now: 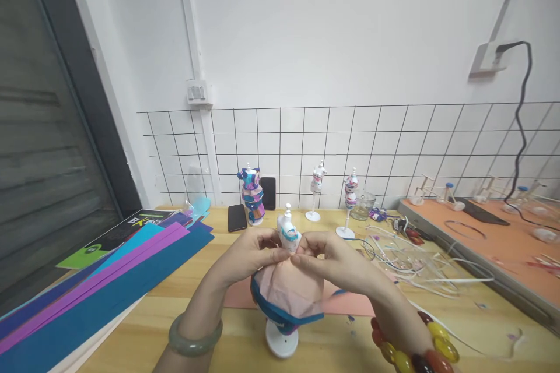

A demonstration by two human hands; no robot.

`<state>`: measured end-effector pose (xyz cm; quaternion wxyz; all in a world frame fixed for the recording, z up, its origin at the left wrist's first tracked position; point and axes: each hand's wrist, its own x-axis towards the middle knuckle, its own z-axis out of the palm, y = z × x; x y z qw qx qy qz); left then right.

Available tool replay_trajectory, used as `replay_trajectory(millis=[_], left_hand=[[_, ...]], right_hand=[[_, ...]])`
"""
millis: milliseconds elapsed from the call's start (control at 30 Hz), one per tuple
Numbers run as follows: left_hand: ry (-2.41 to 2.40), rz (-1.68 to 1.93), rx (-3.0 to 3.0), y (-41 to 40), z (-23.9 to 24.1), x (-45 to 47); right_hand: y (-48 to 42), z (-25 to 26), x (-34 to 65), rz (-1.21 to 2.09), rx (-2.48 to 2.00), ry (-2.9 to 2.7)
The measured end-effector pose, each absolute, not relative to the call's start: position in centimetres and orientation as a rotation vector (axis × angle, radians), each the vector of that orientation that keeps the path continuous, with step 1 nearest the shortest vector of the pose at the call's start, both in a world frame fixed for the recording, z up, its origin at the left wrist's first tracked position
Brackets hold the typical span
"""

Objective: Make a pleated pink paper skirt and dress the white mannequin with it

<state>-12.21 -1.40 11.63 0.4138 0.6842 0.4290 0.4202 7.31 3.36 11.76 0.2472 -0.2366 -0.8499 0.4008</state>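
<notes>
A small white dress-form mannequin (pixel 289 234) with blue marks on its chest stands upright at the table's front, on a round white base (pixel 282 342). Around its waist hangs a pale pink paper skirt (pixel 291 285), with a blue layer (pixel 280 317) showing beneath its lower edge. My left hand (pixel 258 249) pinches the skirt's top edge at the left of the waist. From the right, my right hand (pixel 328 255) pinches the same gathered edge. The thumbs nearly meet in front. The mannequin's back is hidden.
Behind stand a dressed mannequin (pixel 252 195) and two barer ones (pixel 313 215) (pixel 345 232), near a black phone (pixel 237 218) and a glass cup (pixel 362 207). Coloured paper sheets (pixel 144 268) lie left; tangled white strips (pixel 420 262) lie right, beside an orange-topped surface (pixel 472 227).
</notes>
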Motion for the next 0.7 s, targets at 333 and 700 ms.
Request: replay_trajectory(millis=[333, 700], left_hand=[[1.076, 1.009, 1.843, -1.22, 11.46, -12.45], [1.133, 1.012, 1.887, -1.0, 11.23, -12.31]], right_hand=[[3.27, 11.76, 7.36, 0.908, -0.718, -2.407], [3.52, 11.43, 7.16, 0.863, -0.75, -2.412]])
